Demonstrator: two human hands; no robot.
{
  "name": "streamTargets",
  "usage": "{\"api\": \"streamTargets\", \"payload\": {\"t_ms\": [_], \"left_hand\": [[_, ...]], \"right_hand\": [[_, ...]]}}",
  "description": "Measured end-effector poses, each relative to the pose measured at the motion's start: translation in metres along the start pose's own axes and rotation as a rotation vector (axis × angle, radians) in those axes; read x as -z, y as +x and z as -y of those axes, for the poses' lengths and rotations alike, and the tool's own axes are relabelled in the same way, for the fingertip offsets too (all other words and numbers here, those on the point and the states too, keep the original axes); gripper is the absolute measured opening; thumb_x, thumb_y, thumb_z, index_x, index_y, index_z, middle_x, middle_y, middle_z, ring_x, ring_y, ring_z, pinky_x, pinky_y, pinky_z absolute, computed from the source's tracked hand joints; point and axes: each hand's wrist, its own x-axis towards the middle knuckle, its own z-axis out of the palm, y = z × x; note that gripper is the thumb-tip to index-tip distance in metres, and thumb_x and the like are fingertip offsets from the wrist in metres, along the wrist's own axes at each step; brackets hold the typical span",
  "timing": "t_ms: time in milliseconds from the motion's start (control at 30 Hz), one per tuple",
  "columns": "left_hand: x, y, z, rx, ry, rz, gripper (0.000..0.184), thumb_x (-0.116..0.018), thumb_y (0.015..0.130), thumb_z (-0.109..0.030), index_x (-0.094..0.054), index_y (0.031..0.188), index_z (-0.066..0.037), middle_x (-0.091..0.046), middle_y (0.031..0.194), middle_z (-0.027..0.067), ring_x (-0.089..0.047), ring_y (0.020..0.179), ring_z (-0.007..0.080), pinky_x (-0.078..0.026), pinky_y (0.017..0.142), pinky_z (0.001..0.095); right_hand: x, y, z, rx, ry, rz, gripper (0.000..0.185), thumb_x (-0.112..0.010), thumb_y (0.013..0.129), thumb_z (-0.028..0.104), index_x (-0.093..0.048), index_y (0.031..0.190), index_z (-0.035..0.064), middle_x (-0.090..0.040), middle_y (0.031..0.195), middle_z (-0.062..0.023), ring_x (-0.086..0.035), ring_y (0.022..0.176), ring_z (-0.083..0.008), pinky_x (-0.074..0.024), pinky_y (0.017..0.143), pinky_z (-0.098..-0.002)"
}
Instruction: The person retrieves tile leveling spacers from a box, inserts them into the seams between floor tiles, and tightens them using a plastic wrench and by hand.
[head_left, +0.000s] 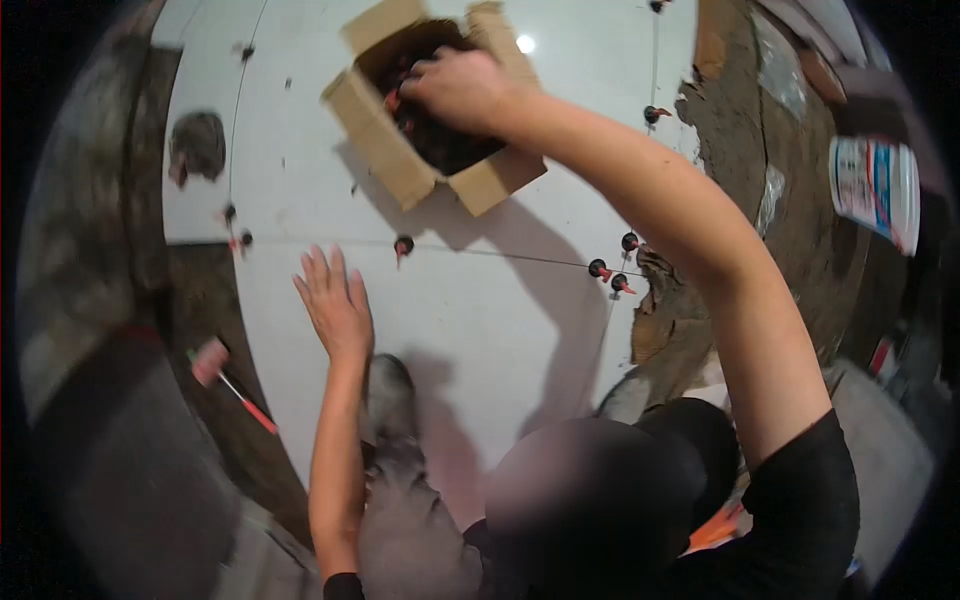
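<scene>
An open cardboard box (385, 135) stands on the white tiles (480, 330), its flaps spread, with small dark and red pieces inside. My right hand (460, 90) reaches into it, fingers curled down among the pieces; what they hold, if anything, is hidden. My left hand (340, 305) lies flat on a tile with fingers spread, holding nothing. Above and right of it, a black and red tile clip (403, 246) sits in a joint between tiles. More such clips (599, 268) stand where joints meet at the right.
A mallet with a red handle (257, 412) lies on the rough floor at left. A dark crumpled lump (198, 145) rests on the left tile. At right are a white bucket (875, 190) and torn brown sheeting (735, 130). My shoe (391, 395) is on the tiles.
</scene>
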Motion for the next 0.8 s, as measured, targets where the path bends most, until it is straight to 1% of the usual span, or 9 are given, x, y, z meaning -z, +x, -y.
{"api": "streamTargets", "payload": {"t_ms": [100,167,300,400,433,500,567,633,800], "left_hand": [[0.014,-0.036,-0.016,0.167,-0.152,-0.032,0.053,-0.070,0.115,-0.026,-0.066,0.163,-0.006,-0.055,0.177,0.0254,-0.041,0.170,0.0458,-0.020,0.143,0.0649],[0.041,-0.060,0.005,0.120,-0.096,0.013,0.049,-0.071,0.114,-0.027,-0.071,0.158,-0.006,-0.060,0.172,0.0250,-0.047,0.167,0.0449,-0.025,0.142,0.0610],[0.157,-0.142,0.008,0.631,-0.543,-0.092,0.043,-0.072,0.114,-0.028,-0.078,0.148,-0.004,-0.069,0.161,0.0253,-0.060,0.157,0.0426,-0.039,0.137,0.0525],[0.206,-0.218,-0.002,0.758,-0.389,-0.007,0.050,-0.074,0.112,-0.032,-0.074,0.154,-0.004,-0.073,0.156,0.0254,-0.067,0.150,0.0405,-0.047,0.132,0.0489],[0.198,-0.254,-0.007,0.703,-0.329,0.229,0.055,-0.074,0.112,-0.034,-0.070,0.158,-0.004,-0.070,0.161,0.0250,-0.065,0.151,0.0408,-0.047,0.132,0.0498],[0.178,-0.299,0.001,0.527,-0.167,0.650,0.066,-0.076,0.111,-0.037,-0.062,0.166,-0.004,-0.063,0.169,0.0241,-0.062,0.155,0.0412,-0.046,0.132,0.0516],[0.161,-0.330,-0.009,0.375,-0.126,0.944,0.092,-0.080,0.107,-0.044,-0.041,0.179,-0.002,-0.041,0.184,0.0289,-0.052,0.162,0.0481,-0.044,0.134,0.0532],[0.111,-0.367,-0.022,0.564,-0.304,0.907,0.111,-0.084,0.103,-0.047,-0.026,0.184,0.001,-0.018,0.189,0.0392,-0.033,0.171,0.0565,-0.036,0.139,0.0592],[0.023,-0.422,-0.068,0.540,-0.410,0.638,0.119,-0.089,0.098,-0.046,-0.023,0.183,0.005,-0.011,0.185,0.0494,-0.012,0.176,0.0596,-0.024,0.141,0.0672]], "right_hand": [[0.001,-0.010,-0.007,0.021,0.074,-0.031,0.038,-0.070,0.107,0.031,-0.081,0.142,0.0220,-0.078,0.142,-0.0097,-0.072,0.135,-0.0365,-0.0620,0.108,-0.0495],[-0.026,-0.006,-0.022,0.289,0.065,-0.432,0.021,-0.071,0.101,0.026,-0.086,0.106,0.0126,-0.085,0.102,-0.0123,-0.081,0.094,-0.0373,-0.0637,0.088,-0.0523],[0.001,0.003,-0.011,0.095,0.049,-0.028,0.021,-0.071,0.101,0.027,-0.088,0.101,0.0145,-0.087,0.103,-0.0121,-0.082,0.100,-0.0341,-0.0652,0.091,-0.0513],[0.021,-0.001,0.005,0.186,-0.180,0.009,0.021,-0.072,0.100,0.026,-0.087,0.098,0.0121,-0.085,0.097,-0.0150,-0.081,0.092,-0.0375,-0.0648,0.086,-0.0534],[0.034,-0.007,0.027,0.134,-0.364,0.192,0.020,-0.073,0.099,0.025,-0.087,0.098,0.0113,-0.085,0.096,-0.0160,-0.081,0.091,-0.0388,-0.0645,0.085,-0.0537],[0.001,0.001,-0.011,0.209,-0.018,-0.182,0.018,-0.074,0.097,0.022,-0.088,0.099,0.0126,-0.084,0.094,-0.0160,-0.081,0.092,-0.0391,-0.0637,0.084,-0.0544],[-0.004,0.012,-0.015,0.203,-0.113,-0.209,0.017,-0.077,0.095,0.022,-0.089,0.103,0.0146,-0.085,0.103,-0.0138,-0.080,0.105,-0.0367,-0.0608,0.092,-0.0561],[0.025,-0.008,0.010,0.167,-0.138,-0.207,0.018,-0.081,0.094,0.025,-0.090,0.106,0.0150,-0.085,0.108,-0.0123,-0.079,0.111,-0.0345,-0.0577,0.100,-0.0567],[0.049,-0.035,0.004,0.214,-0.023,-0.213,0.021,-0.084,0.094,0.025,-0.090,0.106,0.0090,-0.087,0.110,-0.0135,-0.080,0.106,-0.0372,-0.0602,0.096,-0.0544]]}}
